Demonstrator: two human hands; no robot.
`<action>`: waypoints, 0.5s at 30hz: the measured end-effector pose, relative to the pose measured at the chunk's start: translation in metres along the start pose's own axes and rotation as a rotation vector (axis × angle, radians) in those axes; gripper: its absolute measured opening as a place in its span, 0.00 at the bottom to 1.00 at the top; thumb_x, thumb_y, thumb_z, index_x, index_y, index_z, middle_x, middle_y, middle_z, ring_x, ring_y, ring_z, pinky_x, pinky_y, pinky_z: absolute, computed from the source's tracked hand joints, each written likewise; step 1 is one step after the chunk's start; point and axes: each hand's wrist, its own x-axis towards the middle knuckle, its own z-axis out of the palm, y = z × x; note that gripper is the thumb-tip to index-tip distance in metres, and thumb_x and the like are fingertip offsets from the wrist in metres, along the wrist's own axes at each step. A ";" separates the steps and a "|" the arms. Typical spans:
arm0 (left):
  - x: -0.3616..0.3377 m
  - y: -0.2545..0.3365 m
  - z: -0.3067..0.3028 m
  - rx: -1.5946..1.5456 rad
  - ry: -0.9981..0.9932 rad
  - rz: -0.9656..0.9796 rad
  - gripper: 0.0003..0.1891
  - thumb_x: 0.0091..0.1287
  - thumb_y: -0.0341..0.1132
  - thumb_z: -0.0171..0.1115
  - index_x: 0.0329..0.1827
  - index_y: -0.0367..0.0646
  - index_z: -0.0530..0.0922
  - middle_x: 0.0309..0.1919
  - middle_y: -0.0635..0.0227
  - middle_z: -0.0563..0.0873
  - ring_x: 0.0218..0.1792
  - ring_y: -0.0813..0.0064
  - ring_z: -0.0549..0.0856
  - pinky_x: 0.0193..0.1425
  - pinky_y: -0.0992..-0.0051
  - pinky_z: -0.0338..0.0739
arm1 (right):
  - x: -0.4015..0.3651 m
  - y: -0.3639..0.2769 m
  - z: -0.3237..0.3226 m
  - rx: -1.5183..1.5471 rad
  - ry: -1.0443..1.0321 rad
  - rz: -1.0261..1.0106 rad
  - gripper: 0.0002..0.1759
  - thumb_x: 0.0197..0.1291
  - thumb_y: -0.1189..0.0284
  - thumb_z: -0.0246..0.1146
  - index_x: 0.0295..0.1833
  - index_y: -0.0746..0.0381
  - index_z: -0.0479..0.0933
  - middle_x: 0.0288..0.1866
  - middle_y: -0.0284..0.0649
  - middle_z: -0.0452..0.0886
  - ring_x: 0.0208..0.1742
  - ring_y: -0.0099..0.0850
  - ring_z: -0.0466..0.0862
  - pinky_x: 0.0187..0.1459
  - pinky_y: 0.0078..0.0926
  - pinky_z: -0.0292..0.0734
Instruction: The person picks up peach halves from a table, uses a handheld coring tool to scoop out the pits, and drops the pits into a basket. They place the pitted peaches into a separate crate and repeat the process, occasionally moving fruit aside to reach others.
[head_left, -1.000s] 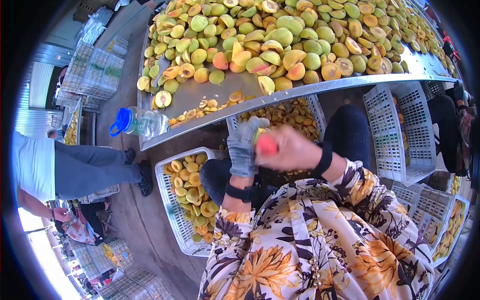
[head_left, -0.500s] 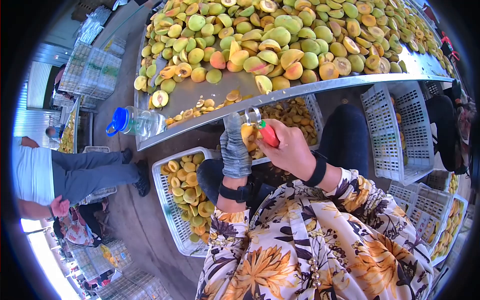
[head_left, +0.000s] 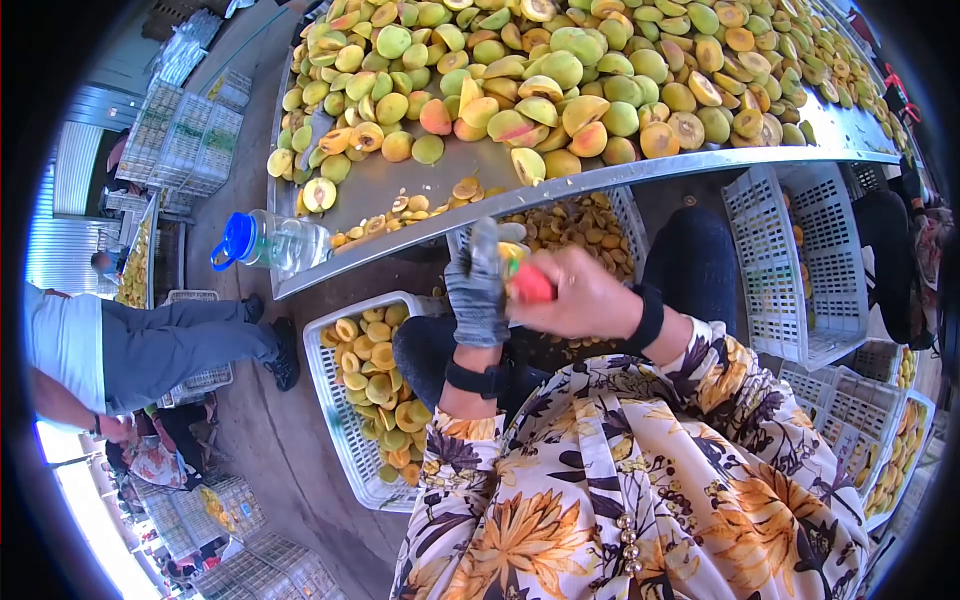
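My left hand, in a grey glove, is held upright just below the table edge, its fingers closed around a piece of yellow fruit that is mostly hidden. Against that fruit, my bare right hand grips a pitting tool with a red and green handle; its metal end is blurred by motion. Halved green and yellow fruit lies heaped on the metal table above both hands. Below them, a crate holding small brown and yellow pieces shows between my knees.
A white crate of fruit halves stands left of my legs. The blue-capped bottle is at the table's left corner. On the right are empty-looking stacked crates and filled ones. A person stands at the left.
My right hand has turned and moved slightly down with the tool, now blurred. My left hand has shifted a little to the right. The person at the left has moved an arm.
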 end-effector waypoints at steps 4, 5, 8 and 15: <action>0.013 0.013 -0.020 -0.732 -0.103 -0.731 0.27 0.61 0.59 0.52 0.42 0.39 0.75 0.29 0.61 0.83 0.23 0.70 0.82 0.20 0.74 0.77 | -0.016 0.005 0.016 0.059 -0.046 -0.061 0.14 0.48 0.67 0.67 0.33 0.66 0.75 0.20 0.47 0.74 0.20 0.39 0.75 0.26 0.29 0.70; 0.013 0.012 -0.020 -0.731 -0.104 -0.733 0.27 0.61 0.59 0.52 0.42 0.39 0.75 0.29 0.61 0.83 0.23 0.70 0.82 0.20 0.74 0.77 | -0.018 0.016 0.016 -0.052 0.080 0.077 0.13 0.49 0.67 0.66 0.33 0.66 0.74 0.20 0.46 0.74 0.20 0.38 0.75 0.25 0.29 0.70; 0.014 0.008 -0.017 -0.645 0.065 -0.718 0.28 0.65 0.58 0.44 0.40 0.38 0.76 0.29 0.58 0.82 0.23 0.64 0.82 0.24 0.74 0.78 | -0.021 0.036 0.018 -0.258 0.247 0.189 0.13 0.50 0.69 0.64 0.34 0.66 0.71 0.20 0.49 0.73 0.20 0.42 0.75 0.25 0.32 0.70; 0.006 0.013 -0.002 -0.530 -0.013 -0.546 0.27 0.64 0.57 0.47 0.43 0.37 0.74 0.32 0.57 0.82 0.27 0.62 0.82 0.35 0.69 0.79 | -0.025 0.037 0.026 -0.244 0.222 0.176 0.11 0.50 0.73 0.61 0.35 0.68 0.69 0.20 0.53 0.73 0.23 0.51 0.75 0.25 0.34 0.69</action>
